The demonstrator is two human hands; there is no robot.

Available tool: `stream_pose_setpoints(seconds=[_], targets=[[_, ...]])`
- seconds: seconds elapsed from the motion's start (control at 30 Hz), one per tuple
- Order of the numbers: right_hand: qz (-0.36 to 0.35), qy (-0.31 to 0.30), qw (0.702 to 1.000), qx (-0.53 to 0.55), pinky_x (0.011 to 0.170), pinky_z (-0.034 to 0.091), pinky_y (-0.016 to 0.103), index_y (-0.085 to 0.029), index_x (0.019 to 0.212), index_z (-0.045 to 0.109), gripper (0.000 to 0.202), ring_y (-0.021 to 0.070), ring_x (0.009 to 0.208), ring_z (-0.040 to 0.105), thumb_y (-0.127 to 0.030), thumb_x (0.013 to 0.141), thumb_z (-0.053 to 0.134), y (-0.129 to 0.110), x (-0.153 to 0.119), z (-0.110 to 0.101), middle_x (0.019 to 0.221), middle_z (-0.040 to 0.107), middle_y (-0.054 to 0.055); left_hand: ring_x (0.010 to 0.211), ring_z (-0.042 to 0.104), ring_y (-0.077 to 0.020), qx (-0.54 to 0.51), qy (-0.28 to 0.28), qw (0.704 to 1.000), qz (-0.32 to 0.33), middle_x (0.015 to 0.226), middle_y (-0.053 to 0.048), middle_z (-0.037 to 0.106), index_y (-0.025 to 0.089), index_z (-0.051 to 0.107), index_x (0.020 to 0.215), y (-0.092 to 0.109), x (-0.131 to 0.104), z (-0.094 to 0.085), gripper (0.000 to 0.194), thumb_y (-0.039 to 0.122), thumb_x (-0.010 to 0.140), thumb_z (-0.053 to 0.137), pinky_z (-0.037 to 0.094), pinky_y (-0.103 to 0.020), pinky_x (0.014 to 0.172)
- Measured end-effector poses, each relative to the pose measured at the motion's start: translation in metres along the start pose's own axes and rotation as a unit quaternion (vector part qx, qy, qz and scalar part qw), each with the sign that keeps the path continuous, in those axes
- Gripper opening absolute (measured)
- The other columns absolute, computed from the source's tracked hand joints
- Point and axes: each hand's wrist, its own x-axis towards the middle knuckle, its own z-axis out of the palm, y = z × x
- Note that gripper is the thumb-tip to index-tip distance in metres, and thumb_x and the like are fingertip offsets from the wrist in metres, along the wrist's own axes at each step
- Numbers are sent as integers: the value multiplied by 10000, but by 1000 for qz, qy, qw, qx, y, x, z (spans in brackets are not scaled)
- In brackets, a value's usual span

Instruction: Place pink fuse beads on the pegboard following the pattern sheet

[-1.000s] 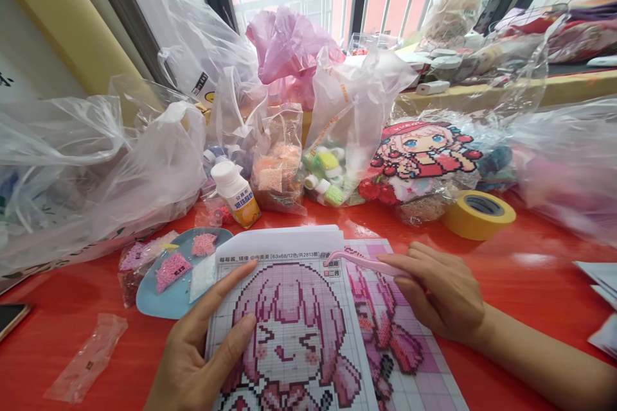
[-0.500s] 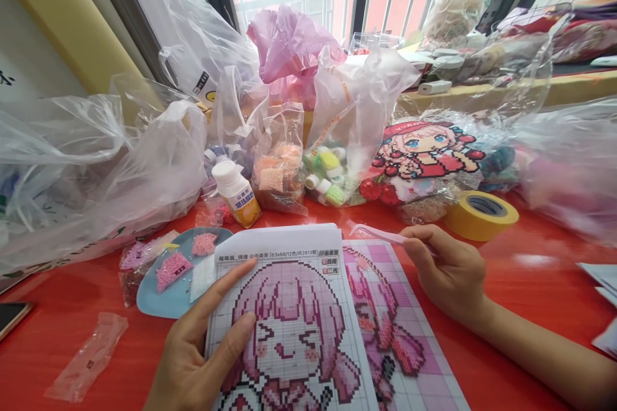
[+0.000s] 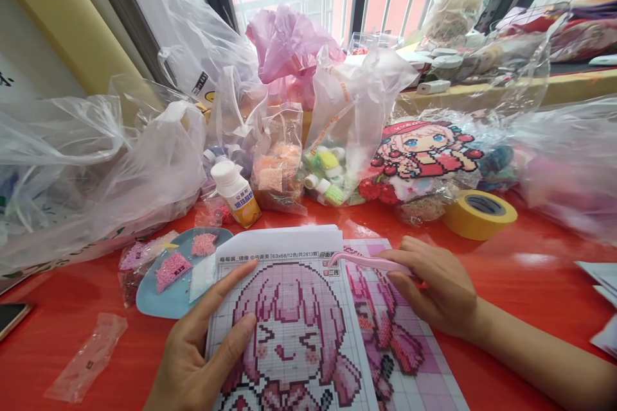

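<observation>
My left hand [image 3: 205,340] grips the left edge of a printed pattern sheet [image 3: 294,289], thumb and index finger lying over its face. The sheet shows a pink-haired pixel figure on a grid, with more white paper behind its top edge. In my right hand [image 3: 434,289] is a pair of pink tweezers [image 3: 371,261], its bent tip over the sheet's upper right corner. Under the sheet lies a pegboard [image 3: 429,353] bearing a pink and dark bead figure, partly covered. To the left, a blue tray [image 3: 149,298] holds small bags of pink and white beads.
A white-capped bottle [image 3: 236,196] stands behind the tray. Plastic bags [image 3: 357,96] line the back of the red table [image 3: 525,308]. A yellow tape roll [image 3: 463,218] sits behind my right hand, near a finished bead figure [image 3: 429,148]. A phone [image 3: 12,318] lies at far left.
My right hand has moved slightly left and toward me, bringing the tweezers' tip over the sheet's top right corner. My left hand and the sheet have hardly moved.
</observation>
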Motion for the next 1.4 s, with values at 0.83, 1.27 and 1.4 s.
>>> stream_pose_setpoints(seconds=[0.83,1.27,1.4], targets=[[137,99,986,-8,454,352,258,-213,839,596,88,107,493,432,-213,915,551,10,-7,3,591,488,-28,1205,637,-240,23,0,1000,20,1250,66,720,385,694,1195,1,1,0,396,441,803,681,497,-290,1024],[215,143,960,-111,424,233,264,-205,480,266,458,69,444,252,-162,823,565,23,-2,4,481,249,-59,1214,631,-238,27,-7,1000,10,1249,74,719,402,682,1207,0,1,-2,415,461,797,680,488,-289,1032],[234,140,954,-122,435,237,262,-206,486,243,453,67,445,252,-166,811,555,27,-7,4,486,237,-57,1203,638,-263,31,-6,999,14,1242,47,725,369,686,1214,-1,1,-2,435,468,791,682,489,-331,1039]])
